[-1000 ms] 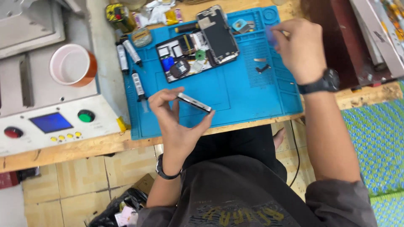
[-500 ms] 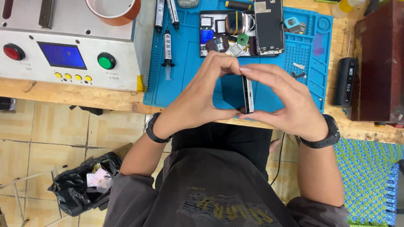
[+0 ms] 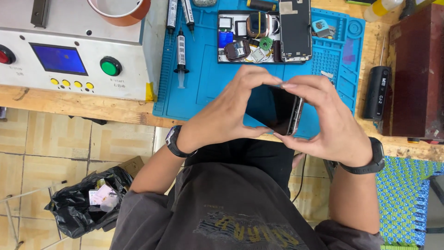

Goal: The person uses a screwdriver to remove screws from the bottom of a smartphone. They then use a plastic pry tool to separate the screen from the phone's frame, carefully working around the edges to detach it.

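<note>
Hands meet over the near edge of the blue work mat (image 3: 203, 88), both closed in a grip on a dark phone screen panel (image 3: 273, 109) held between them, tilted on its edge. The left hand (image 3: 226, 111) pinches the panel's left side, thumb below and fingers curled over the top; the right hand (image 3: 323, 120) clamps its right edge, fingertips meeting the left hand's at the top. Each wrist wears a black watch. Farther back on the mat lies an opened phone body (image 3: 259, 39) with its parts exposed, and a second dark panel (image 3: 296, 28) rests across its right side. Two black syringes (image 3: 181, 51) lie on the mat's left part. To the left on the wooden surface (image 3: 69, 104) stands a grey machine (image 3: 69, 46) with a blue display, a green button and a red button. A black cylinder (image 3: 377, 92) lies to the right of the mat, beside a dark red box (image 3: 416, 69). On the tiled floor below sits a black bag (image 3: 83, 203).
</note>
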